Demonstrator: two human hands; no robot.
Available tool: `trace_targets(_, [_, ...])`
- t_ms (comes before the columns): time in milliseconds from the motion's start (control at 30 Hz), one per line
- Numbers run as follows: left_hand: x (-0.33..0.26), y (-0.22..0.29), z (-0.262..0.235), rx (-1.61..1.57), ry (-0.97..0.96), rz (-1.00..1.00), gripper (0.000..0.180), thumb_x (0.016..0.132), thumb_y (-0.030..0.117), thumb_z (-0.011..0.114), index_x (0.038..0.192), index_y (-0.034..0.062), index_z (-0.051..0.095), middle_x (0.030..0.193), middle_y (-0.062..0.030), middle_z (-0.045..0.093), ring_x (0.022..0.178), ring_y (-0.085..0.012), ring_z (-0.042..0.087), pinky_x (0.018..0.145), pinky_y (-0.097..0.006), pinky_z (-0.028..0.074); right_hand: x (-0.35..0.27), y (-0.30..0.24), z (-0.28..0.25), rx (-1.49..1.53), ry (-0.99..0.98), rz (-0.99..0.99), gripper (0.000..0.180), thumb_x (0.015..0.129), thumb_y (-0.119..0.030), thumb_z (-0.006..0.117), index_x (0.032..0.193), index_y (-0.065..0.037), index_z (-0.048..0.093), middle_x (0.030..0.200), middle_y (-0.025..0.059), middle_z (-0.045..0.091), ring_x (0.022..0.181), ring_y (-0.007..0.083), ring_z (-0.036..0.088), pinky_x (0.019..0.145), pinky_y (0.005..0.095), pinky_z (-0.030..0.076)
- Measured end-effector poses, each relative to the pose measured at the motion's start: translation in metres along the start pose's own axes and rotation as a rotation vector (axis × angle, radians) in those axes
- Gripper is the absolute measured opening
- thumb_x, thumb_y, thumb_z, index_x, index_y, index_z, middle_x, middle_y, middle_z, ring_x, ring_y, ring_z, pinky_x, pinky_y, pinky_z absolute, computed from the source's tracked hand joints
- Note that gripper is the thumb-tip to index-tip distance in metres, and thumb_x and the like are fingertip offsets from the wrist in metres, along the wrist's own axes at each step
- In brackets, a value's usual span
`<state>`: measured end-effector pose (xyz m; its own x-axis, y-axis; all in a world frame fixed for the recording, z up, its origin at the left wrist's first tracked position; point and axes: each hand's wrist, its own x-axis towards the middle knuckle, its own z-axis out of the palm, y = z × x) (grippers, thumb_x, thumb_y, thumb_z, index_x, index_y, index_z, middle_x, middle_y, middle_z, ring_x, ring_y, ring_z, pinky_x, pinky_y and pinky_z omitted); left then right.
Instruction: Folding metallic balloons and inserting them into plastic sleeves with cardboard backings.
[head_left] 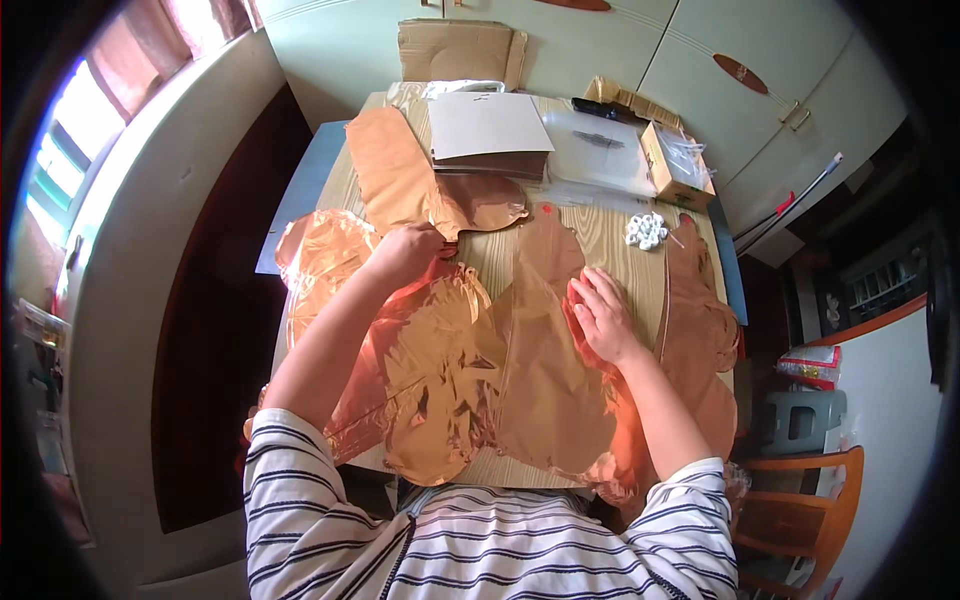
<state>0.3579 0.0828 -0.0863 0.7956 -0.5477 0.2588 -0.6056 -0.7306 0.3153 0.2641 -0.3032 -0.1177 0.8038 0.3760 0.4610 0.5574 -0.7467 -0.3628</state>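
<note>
Flat, uninflated copper-coloured foil balloons cover much of the table. My left hand [408, 252] is closed at the upper edge of a crinkled foil balloon [435, 365], where it meets another foil piece [390, 165] reaching to the back; the fingertips are partly hidden. My right hand [605, 318] lies flat, fingers stretched out, on the right edge of a smoother foil balloon [550, 380]. Beyond that hand, one more foil balloon [690, 330] lies along the table's right side. A small white bundle of coiled pieces [646, 231] rests between them.
At the back of the wood-grain table [480, 245] sits a stack of sheets [490, 125] with a white one on top. Beside it are clear plastic packaging [598, 155] and a small box [680, 165]. A wooden chair [800, 510] stands at the right.
</note>
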Motion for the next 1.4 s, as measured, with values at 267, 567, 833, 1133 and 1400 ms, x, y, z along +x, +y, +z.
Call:
trace_targets(267, [0.031,-0.010,-0.045,-0.516,-0.121,-0.485,0.033,0.084,0.031,0.079,0.092,-0.0006,0.076,0.077,-0.0052,0.072,0.063,-0.0129,0.062,0.061,-0.031,0.051,0.016,-0.020,0.001,0.083,-0.011,0.121,0.028,0.094,-0.020,0.061,0.114,-0.003,0.070,0.131,0.0196,0.057,0.127,0.0389,0.048,0.111,0.0479,0.035])
trace_targets(567, [0.039,0.004,-0.044,-0.251,0.030,-0.361,0.025,0.085,0.027,0.076,0.094,0.0038,0.075,0.083,-0.0135,0.072,0.076,-0.0255,0.069,0.071,-0.036,0.054,0.079,-0.053,0.008,0.154,-0.080,0.085,0.018,0.092,-0.014,0.062,0.100,-0.002,0.072,0.113,0.0157,0.065,0.112,0.0354,0.059,0.098,0.0457,0.045])
trace_targets(833, [0.031,-0.007,-0.024,0.080,0.229,0.366,0.017,0.079,0.012,0.072,0.093,0.0078,0.064,0.102,-0.0102,0.067,0.087,-0.0319,0.065,0.074,-0.041,0.052,0.160,-0.066,0.089,0.231,-0.058,0.016,0.019,0.088,-0.011,0.062,0.101,-0.004,0.073,0.102,0.0196,0.064,0.096,0.0383,0.064,0.088,0.0440,0.052])
trace_targets(1133, [0.015,-0.004,-0.007,0.046,0.196,0.215,0.019,0.079,0.004,0.070,0.097,0.0061,0.071,0.102,-0.0095,0.067,0.085,-0.0295,0.066,0.073,-0.038,0.054,0.169,-0.071,0.094,0.327,-0.080,0.129,0.022,0.088,-0.014,0.063,0.106,-0.005,0.073,0.104,0.0203,0.063,0.098,0.0390,0.063,0.087,0.0446,0.052])
trace_targets(1400, [0.042,0.003,-0.037,-0.248,0.071,-0.239,0.019,0.080,0.019,0.081,0.085,0.0020,0.073,0.077,-0.0102,0.068,0.068,-0.0221,0.067,0.062,-0.035,0.052,0.158,-0.091,0.097,0.121,0.113,-0.057,0.022,0.085,-0.011,0.063,0.104,-0.003,0.071,0.106,0.0143,0.065,0.104,0.0355,0.060,0.093,0.0458,0.048])
